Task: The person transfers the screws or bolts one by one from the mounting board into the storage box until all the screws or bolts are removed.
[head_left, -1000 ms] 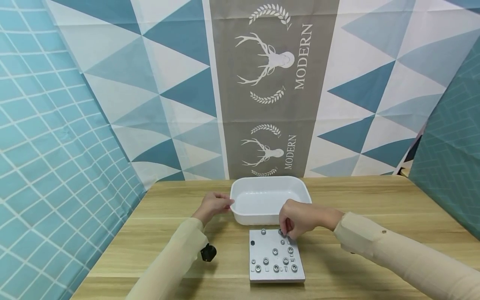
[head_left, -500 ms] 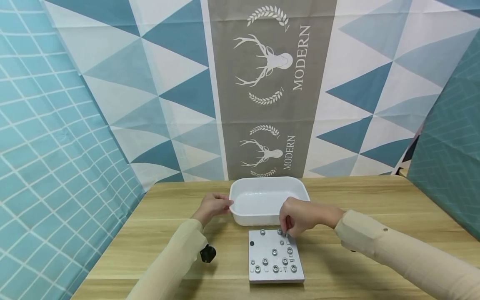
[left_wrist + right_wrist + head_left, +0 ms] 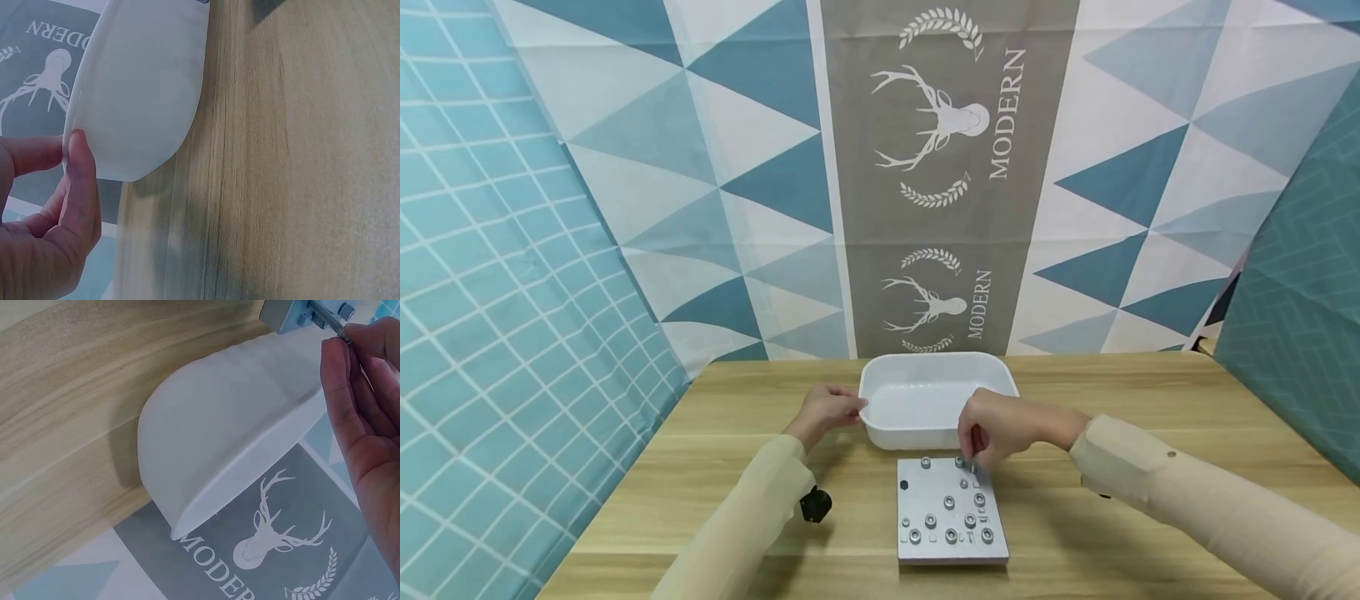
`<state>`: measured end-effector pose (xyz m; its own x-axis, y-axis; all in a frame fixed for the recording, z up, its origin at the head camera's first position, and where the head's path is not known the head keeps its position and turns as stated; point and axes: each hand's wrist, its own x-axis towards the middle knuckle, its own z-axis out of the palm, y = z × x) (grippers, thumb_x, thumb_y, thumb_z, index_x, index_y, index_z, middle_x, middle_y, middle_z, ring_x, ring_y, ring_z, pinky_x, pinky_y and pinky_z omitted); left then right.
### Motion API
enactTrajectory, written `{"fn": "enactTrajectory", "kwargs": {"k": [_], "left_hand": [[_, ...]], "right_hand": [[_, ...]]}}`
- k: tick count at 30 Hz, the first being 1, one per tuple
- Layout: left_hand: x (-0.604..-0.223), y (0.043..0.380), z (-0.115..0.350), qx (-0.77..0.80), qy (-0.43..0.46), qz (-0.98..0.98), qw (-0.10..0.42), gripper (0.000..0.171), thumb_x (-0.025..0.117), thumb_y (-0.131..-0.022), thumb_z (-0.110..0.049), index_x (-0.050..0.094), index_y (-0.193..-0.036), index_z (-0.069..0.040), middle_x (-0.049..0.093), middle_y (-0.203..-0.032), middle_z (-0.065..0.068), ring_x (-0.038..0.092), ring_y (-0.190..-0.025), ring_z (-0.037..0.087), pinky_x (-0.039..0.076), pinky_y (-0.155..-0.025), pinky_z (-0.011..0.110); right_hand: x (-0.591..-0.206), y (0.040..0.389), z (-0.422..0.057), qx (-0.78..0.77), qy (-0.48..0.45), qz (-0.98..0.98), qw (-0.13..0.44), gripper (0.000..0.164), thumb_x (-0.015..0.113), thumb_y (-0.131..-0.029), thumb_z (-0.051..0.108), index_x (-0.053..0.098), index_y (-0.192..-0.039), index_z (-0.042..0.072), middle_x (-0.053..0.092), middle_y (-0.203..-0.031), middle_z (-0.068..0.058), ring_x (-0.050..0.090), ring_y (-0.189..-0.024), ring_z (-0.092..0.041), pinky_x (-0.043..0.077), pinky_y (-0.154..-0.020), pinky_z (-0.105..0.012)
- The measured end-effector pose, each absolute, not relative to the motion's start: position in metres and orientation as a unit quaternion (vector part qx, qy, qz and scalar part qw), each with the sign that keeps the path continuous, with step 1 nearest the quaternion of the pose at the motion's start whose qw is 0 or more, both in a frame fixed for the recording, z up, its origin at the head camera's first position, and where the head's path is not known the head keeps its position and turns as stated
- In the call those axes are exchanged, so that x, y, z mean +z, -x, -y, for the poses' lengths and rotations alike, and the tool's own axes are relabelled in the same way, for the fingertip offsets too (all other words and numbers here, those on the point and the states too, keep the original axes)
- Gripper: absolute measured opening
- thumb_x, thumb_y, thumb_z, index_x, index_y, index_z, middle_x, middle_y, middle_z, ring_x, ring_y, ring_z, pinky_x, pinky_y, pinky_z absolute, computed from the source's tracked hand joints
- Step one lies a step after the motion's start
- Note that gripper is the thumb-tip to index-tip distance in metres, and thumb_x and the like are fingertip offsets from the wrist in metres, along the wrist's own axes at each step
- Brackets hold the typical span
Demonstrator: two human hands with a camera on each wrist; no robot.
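Note:
My left hand [image 3: 829, 408] pinches the left rim of a white plastic basin [image 3: 917, 439], thumb and fingers on either side of the wall in the left wrist view. My right hand [image 3: 996, 429] is over the far right corner of a silver metal plate [image 3: 921, 508]. Between thumb and fingertips it pinches a threaded screw [image 3: 327, 318], whose shank points down to the plate in the right wrist view. Several socket-head screws [image 3: 949, 502] stand in the plate's face, and a dark hole [image 3: 904, 485] shows near its left edge.
The basin stands just behind the plate on a wooden table [image 3: 1112, 400]. A small black object [image 3: 816, 505] shows under the left sleeve. Patterned cloth [image 3: 775, 167] hangs behind the table and along its sides.
My right hand has risen very slightly at the plate's corner, and more of the screw shows below its fingertips. My left hand stays on the basin's rim.

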<state>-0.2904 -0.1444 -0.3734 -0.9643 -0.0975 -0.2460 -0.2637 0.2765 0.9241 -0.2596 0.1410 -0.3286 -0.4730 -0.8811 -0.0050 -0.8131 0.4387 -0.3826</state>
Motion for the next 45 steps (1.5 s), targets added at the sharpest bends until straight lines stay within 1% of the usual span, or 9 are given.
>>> {"fn": "enactTrajectory", "kwargs": {"k": [5, 9, 15, 23, 30, 32, 38, 40, 45], "left_hand": [[-0.371, 0.291, 0.144, 0.588, 0.113, -0.798, 0.068, 0.025, 0.072, -0.087, -0.008, 0.065, -0.107, 0.006, 0.064, -0.095, 0.013, 0.062, -0.066, 0.010, 0.063, -0.075, 0.027], [-0.371, 0.291, 0.144, 0.590, 0.111, -0.797, 0.068, 0.026, 0.071, -0.087, -0.008, 0.065, -0.108, 0.006, 0.064, -0.095, 0.013, 0.063, -0.065, 0.010, 0.063, -0.077, 0.029], [-0.374, 0.291, 0.145, 0.594, 0.112, -0.794, 0.067, 0.025, 0.071, -0.087, -0.008, 0.065, -0.107, 0.006, 0.064, -0.091, 0.010, 0.062, -0.064, 0.008, 0.063, -0.075, 0.027], [-0.374, 0.290, 0.145, 0.594, 0.107, -0.795, 0.065, 0.023, 0.072, -0.087, -0.007, 0.065, -0.105, 0.005, 0.064, -0.087, 0.009, 0.061, -0.062, 0.009, 0.062, -0.069, 0.024], [-0.375, 0.292, 0.144, 0.590, 0.113, -0.797, 0.066, 0.025, 0.072, -0.087, -0.009, 0.066, -0.107, 0.004, 0.065, -0.094, 0.012, 0.065, -0.069, 0.012, 0.063, -0.074, 0.026], [-0.376, 0.291, 0.145, 0.590, 0.112, -0.797, 0.066, 0.025, 0.072, -0.087, -0.009, 0.065, -0.107, 0.005, 0.065, -0.094, 0.012, 0.065, -0.070, 0.012, 0.063, -0.074, 0.026], [-0.377, 0.291, 0.144, 0.593, 0.113, -0.795, 0.062, 0.024, 0.072, -0.087, -0.008, 0.066, -0.106, 0.005, 0.065, -0.093, 0.012, 0.064, -0.066, 0.010, 0.063, -0.071, 0.024], [-0.377, 0.291, 0.144, 0.595, 0.111, -0.793, 0.060, 0.024, 0.072, -0.087, -0.008, 0.066, -0.106, 0.005, 0.065, -0.092, 0.012, 0.063, -0.065, 0.010, 0.063, -0.073, 0.025], [-0.376, 0.290, 0.144, 0.596, 0.110, -0.793, 0.059, 0.023, 0.072, -0.087, -0.008, 0.066, -0.106, 0.005, 0.065, -0.092, 0.012, 0.063, -0.064, 0.009, 0.063, -0.076, 0.028]], "right_hand": [[-0.323, 0.262, -0.142, -0.161, 0.494, -0.848, 0.103, 0.012, 0.076, -0.073, -0.001, 0.074, -0.073, 0.010, 0.072, -0.070, 0.004, 0.053, -0.058, 0.007, 0.052, -0.055, -0.011], [-0.317, 0.262, -0.142, -0.158, 0.492, -0.850, 0.098, 0.014, 0.074, -0.072, -0.004, 0.073, -0.072, 0.010, 0.070, -0.068, 0.004, 0.052, -0.057, 0.008, 0.052, -0.054, -0.011], [-0.311, 0.262, -0.140, -0.159, 0.488, -0.853, 0.097, 0.015, 0.071, -0.070, -0.006, 0.072, -0.071, 0.009, 0.069, -0.065, 0.004, 0.051, -0.055, 0.008, 0.051, -0.053, -0.011], [-0.304, 0.262, -0.139, -0.152, 0.470, -0.863, 0.102, 0.013, 0.073, -0.073, -0.005, 0.073, -0.073, 0.008, 0.069, -0.067, 0.004, 0.052, -0.056, 0.006, 0.051, -0.054, -0.012], [-0.297, 0.267, -0.138, -0.151, 0.456, -0.872, 0.097, 0.015, 0.071, -0.073, -0.006, 0.072, -0.071, 0.009, 0.067, -0.064, 0.004, 0.051, -0.056, 0.004, 0.050, -0.054, -0.013], [-0.296, 0.269, -0.138, -0.150, 0.460, -0.871, 0.093, 0.015, 0.070, -0.072, -0.006, 0.072, -0.071, 0.008, 0.067, -0.065, 0.004, 0.051, -0.056, 0.004, 0.050, -0.054, -0.013], [-0.294, 0.274, -0.138, -0.144, 0.448, -0.877, 0.096, 0.014, 0.070, -0.075, -0.004, 0.072, -0.072, 0.010, 0.067, -0.066, 0.004, 0.052, -0.056, 0.002, 0.051, -0.054, -0.014], [-0.292, 0.275, -0.138, -0.142, 0.439, -0.881, 0.103, 0.013, 0.071, -0.076, -0.002, 0.072, -0.073, 0.010, 0.067, -0.067, 0.005, 0.053, -0.056, 0.001, 0.051, -0.055, -0.014], [-0.288, 0.277, -0.139, -0.140, 0.447, -0.878, 0.100, 0.013, 0.070, -0.075, -0.004, 0.072, -0.073, 0.009, 0.069, -0.068, 0.004, 0.053, -0.057, 0.002, 0.051, -0.055, -0.014]]}}
